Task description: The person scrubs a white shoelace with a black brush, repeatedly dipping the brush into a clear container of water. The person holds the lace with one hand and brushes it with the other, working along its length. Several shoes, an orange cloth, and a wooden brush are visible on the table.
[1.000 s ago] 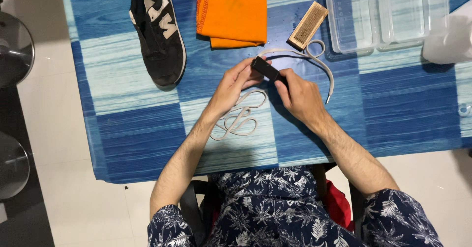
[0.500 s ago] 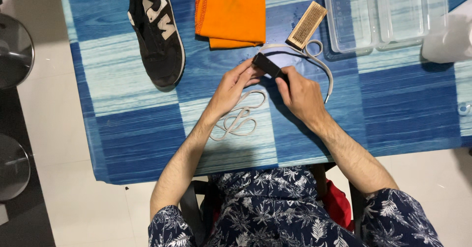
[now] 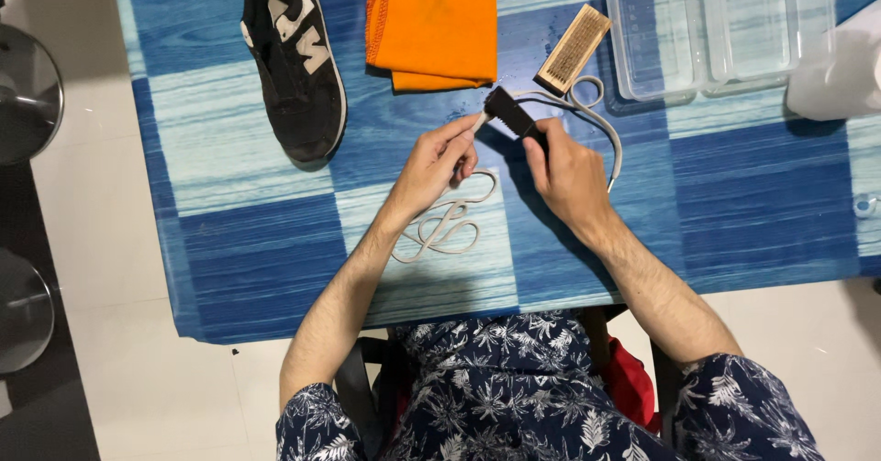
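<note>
My left hand (image 3: 439, 163) pinches a white shoelace (image 3: 447, 225) between thumb and fingers; the rest of the lace lies in loose loops on the table below it. My right hand (image 3: 567, 172) grips a small black brush (image 3: 507, 112), whose head rests against the stretch of lace held up by my left hand. A black sneaker with white markings (image 3: 295, 62) lies on its side at the upper left, without its lace. A second white lace (image 3: 601, 122) curves past my right hand.
A blue patterned tablecloth (image 3: 762, 195) covers the table. An orange folded cloth (image 3: 436, 21), a wooden brush (image 3: 574, 48), two clear plastic containers (image 3: 720, 30) and a white object (image 3: 840, 71) sit along the far side. Two round metal stools (image 3: 27, 94) stand at the left.
The black brush has shifted slightly up and to the right along the lace. Both hands stay almost where they were.
</note>
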